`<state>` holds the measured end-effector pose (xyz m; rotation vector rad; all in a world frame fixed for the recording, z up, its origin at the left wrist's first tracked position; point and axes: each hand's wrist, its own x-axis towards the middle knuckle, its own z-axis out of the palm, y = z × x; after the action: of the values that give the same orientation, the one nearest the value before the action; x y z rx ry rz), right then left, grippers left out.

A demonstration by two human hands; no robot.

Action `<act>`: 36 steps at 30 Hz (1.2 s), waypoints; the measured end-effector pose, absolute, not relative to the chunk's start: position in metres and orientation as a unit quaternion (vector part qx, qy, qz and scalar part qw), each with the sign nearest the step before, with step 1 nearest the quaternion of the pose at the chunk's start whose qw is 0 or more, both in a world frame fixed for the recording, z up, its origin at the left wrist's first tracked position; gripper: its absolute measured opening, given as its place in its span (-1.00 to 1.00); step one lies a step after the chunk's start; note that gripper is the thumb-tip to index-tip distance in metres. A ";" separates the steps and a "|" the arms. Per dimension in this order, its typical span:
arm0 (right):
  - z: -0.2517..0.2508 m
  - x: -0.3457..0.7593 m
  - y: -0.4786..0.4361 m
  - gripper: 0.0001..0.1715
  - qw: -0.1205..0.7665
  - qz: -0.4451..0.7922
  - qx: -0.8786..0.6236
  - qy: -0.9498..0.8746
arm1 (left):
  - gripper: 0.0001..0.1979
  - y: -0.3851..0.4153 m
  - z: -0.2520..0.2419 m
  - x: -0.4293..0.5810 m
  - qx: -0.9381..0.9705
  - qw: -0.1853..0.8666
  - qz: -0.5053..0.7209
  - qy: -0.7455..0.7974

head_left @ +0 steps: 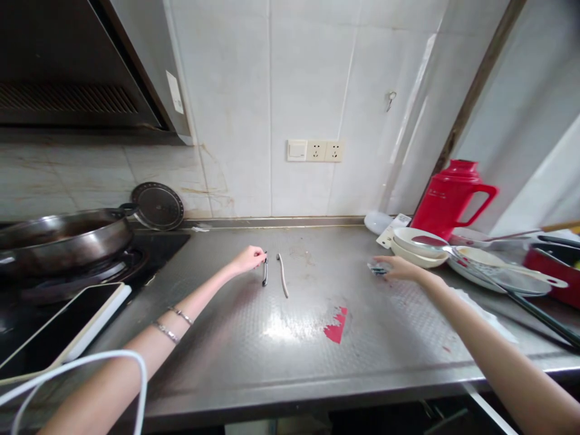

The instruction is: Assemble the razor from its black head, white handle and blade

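Observation:
My left hand (247,258) is closed, fingertips pinched at the upper end of a short, shiny metal rod (265,277) with a dark tip. I cannot tell whether the rod lies on the steel counter or is lifted slightly. Just right of it lies a thin, whitish, slightly bent strip (283,279) with a dark upper end. My right hand (399,269) is off to the right, fingers closed on a small clear packet (377,269) with dark bits in it. The fingers partly cover the packet, and its contents are too small to name.
The steel counter (217,362) has a torn red patch (336,326). At left are a pan (86,238) on the stove, a phone-like device (58,332) and a white cable (113,353). Bowls (419,254) and a red thermos (446,199) stand at right.

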<state>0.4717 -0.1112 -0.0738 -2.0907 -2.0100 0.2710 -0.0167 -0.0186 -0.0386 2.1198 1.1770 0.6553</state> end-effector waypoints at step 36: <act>-0.027 0.256 -0.093 -0.09 0.199 0.073 -0.476 -0.853 | -0.47 -0.040 -0.048 0.050 0.912 0.052 0.180 0.366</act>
<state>0.2555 -0.0931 -0.0275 -1.3325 -2.3871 0.2038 0.0503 -0.0402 -0.0484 2.7725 1.1132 0.5478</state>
